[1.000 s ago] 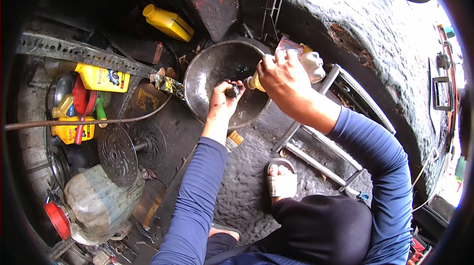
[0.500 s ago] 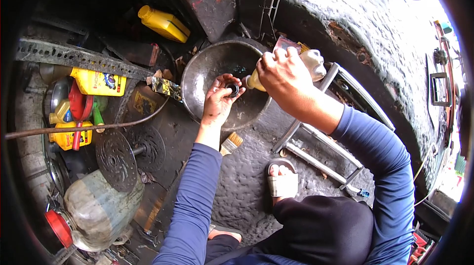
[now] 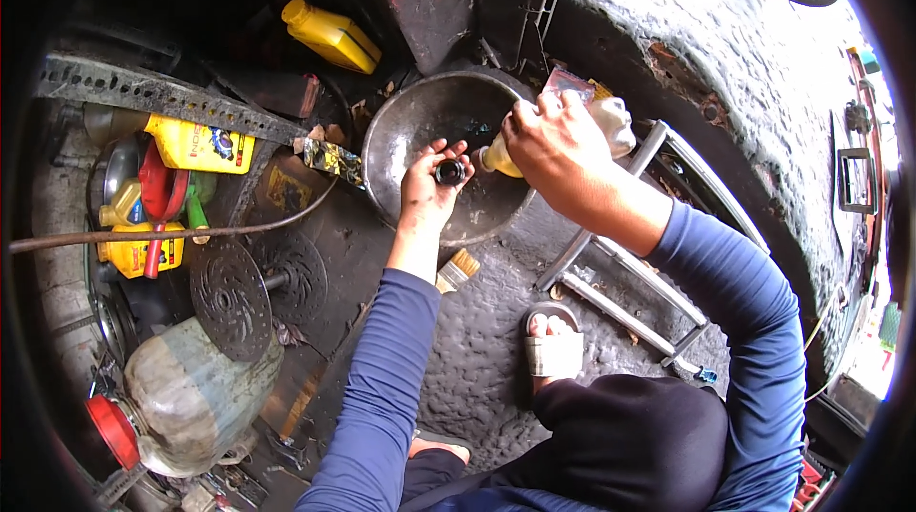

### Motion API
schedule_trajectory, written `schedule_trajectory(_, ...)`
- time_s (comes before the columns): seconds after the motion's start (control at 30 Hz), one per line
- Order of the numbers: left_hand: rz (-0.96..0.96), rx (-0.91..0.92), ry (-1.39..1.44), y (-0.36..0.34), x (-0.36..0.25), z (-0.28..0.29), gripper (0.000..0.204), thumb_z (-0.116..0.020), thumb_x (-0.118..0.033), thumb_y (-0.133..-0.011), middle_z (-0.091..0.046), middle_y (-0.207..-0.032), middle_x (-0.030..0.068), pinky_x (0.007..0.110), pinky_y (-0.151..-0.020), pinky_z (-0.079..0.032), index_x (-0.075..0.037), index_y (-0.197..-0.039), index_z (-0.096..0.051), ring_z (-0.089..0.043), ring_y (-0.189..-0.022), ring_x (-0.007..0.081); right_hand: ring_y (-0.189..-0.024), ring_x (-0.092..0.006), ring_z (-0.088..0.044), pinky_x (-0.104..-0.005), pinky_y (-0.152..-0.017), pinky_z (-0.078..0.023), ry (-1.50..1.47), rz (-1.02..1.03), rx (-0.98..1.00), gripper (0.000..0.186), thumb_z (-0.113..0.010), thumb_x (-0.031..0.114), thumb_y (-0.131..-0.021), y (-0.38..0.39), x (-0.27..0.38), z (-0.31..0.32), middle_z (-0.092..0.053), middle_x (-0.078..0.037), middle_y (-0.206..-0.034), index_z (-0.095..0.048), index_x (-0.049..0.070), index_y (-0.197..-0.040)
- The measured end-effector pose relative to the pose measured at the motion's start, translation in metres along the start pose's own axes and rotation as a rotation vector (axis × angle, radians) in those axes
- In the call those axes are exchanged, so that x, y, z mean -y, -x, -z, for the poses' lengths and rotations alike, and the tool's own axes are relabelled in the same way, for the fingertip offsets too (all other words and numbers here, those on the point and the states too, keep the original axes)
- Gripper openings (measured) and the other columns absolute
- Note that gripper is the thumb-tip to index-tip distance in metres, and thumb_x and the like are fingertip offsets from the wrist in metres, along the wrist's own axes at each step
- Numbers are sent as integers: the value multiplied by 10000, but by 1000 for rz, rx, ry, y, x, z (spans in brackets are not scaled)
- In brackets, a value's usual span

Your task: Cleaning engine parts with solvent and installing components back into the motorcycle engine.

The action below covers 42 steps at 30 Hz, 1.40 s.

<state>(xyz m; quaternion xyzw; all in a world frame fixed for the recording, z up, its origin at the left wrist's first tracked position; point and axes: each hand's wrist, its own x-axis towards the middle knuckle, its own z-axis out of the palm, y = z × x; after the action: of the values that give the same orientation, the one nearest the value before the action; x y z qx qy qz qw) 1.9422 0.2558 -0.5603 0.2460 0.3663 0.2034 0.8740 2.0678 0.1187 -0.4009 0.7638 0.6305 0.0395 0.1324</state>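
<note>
Over a wide metal basin (image 3: 389,145), my left hand (image 3: 426,192) is closed on a small black ring-shaped part (image 3: 449,171), its round opening facing up. My right hand (image 3: 563,149) grips a clear plastic bottle (image 3: 611,125) of yellowish liquid, tilted on its side. The bottle's neck (image 3: 485,161) points left, close beside the black part and just apart from it. Whether any liquid is flowing out cannot be made out. My right fingers hide the bottle's middle.
A paintbrush (image 3: 460,269) lies by the basin's near edge. Right of it stands a metal tube frame (image 3: 615,300). Yellow oil bottles (image 3: 334,36), a red funnel (image 3: 162,183), brake discs (image 3: 231,300) and a large cloudy jug (image 3: 191,388) crowd the left. A bent rod (image 3: 191,234) crosses there.
The view has shifted slightly, so the scene sits a little further right. My left hand has turned the black part so its opening faces more upward. My right hand still holds the bottle tilted.
</note>
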Motion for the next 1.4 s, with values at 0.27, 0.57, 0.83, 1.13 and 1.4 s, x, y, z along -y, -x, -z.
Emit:
schedule_trajectory(0.27, 316, -102, 364, 5, 5, -3, 245, -441, -53, -814, -651, -1051, 175, 464, -808, -534, -28, -1022, -568, -637, -915, 278, -946, -235, -570, -370, -808, -422, 15, -37, 19, 333, -638, 139, -742, -5, 3, 1, -580, -87, -957, -631, 30, -1057)
schedule_trajectory(0.57, 91, 34, 295, 2, 1, -2, 199, -508, -63, -899, -639, -1093, 158, 390, -804, -517, -54, -1092, -558, -625, -876, 232, -986, -267, -561, -394, -823, -419, -55, -5, -65, 361, -614, 116, -760, 9, -2, -6, -570, -124, -985, -598, -6, -1099)
schedule_trajectory(0.83, 149, 153, 181, -2, 6, 12, 144, -517, -124, -947, -642, -1075, 139, 383, -753, -531, -34, -1042, -577, -633, -845, 207, -1005, -270, -560, -395, -829, -416, -36, -32, -34, 406, -607, 112, -762, 4, -5, -6, -567, -134, -989, -575, -27, -1142)
schedule_trajectory(1.13, 235, -93, 201, -8, 12, 18, 190, -503, -256, -986, -665, -1055, 134, 439, -833, -496, -72, -998, -551, -639, -896, 224, -994, -266, -561, -389, -855, -417, -36, -32, 41, 434, -632, 118, -741, -2, -2, -8, -568, -114, -1000, -586, 7, -1158)
schedule_trajectory(1.4, 340, -172, 420, -12, 9, 16, 119, -471, -51, -958, -628, -1090, 179, 366, -708, -552, -16, -1059, -523, -657, -790, 234, -986, -260, -564, -384, -843, -414, -8, -36, 65, 387, -636, 133, -744, -1, -1, -7, -576, -113, -975, -594, 4, -1107)
